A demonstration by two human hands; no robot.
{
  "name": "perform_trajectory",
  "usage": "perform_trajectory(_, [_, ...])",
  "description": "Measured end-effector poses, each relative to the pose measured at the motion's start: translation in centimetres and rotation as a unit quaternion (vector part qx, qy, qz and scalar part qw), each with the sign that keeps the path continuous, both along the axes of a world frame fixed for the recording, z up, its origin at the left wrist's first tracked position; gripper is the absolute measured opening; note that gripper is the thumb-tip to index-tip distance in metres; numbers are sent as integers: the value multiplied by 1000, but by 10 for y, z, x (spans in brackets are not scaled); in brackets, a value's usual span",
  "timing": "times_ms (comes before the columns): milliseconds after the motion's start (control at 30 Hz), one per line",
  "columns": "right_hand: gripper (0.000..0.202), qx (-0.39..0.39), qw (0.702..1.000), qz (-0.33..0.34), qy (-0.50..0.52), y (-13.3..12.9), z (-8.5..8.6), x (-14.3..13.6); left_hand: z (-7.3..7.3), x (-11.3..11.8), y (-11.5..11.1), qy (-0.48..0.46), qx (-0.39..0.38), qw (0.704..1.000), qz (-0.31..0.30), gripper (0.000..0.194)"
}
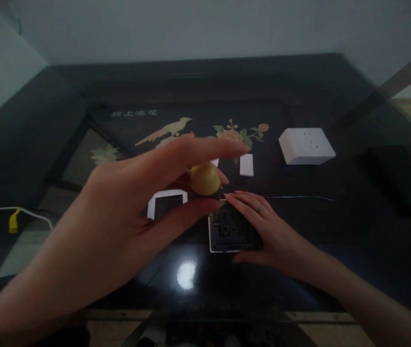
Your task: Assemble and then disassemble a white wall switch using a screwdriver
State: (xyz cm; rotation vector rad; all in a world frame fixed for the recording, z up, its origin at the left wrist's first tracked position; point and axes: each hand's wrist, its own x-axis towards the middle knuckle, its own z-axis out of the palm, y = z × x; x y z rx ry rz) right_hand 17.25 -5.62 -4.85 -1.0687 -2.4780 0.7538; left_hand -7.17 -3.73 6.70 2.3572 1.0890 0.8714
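Note:
My left hand (pixel 155 178) is raised in front of the camera, its forefinger stretched above and its thumb below a screwdriver. Only the rounded yellow handle end (pixel 205 179) faces me; the shaft is hidden. Below and to the right, a wall socket panel (pixel 223 233) lies face down, its black back up and a white rim at its edge. My right hand (pixel 259 221), with a ring on one finger, grips the panel from the right, fingers over the far edge and thumb at the near edge.
A white square frame (pixel 151 207) lies partly behind my left hand. Beyond are a small white rectangular piece (pixel 246 165) and a white socket box (pixel 307 146). A white cable with a yellow tag (pixel 13 220) runs at the left. The dark glossy tabletop (pixel 118 299) reflects a light.

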Motion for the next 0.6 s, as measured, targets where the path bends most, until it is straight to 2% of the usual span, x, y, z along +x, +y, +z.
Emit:
perform_trajectory(67, [109, 2, 1000, -1, -1, 0, 0, 0, 5, -6, 0, 22, -42, 999, -19, 49])
perform_trajectory(133, [109, 5, 1000, 0, -1, 0, -1, 0, 6, -6, 0, 30, -41, 999, -20, 40])
perform_trajectory(233, [107, 8, 1000, 2, -4, 0, -2, 1, 1, 1, 2, 6, 25, 999, 19, 22])
perform_trajectory(333, [105, 12, 1000, 1, -12, -1, -2, 1, -3, 7, 2, -4, 77, 996, 46, 17])
perform_trajectory(467, [107, 15, 1000, 2, -12, -1, -3, 1, 2, 0, -2, 12, -10, 1000, 22, 37])
perform_trajectory(533, [107, 17, 1000, 5, -9, 0, -3, 1, 6, -4, -4, 28, -35, 999, 2, 36])
perform_trajectory(600, [106, 19, 1000, 5, -8, 0, -3, 1, 7, -4, -4, 43, -21, 999, -5, 28])
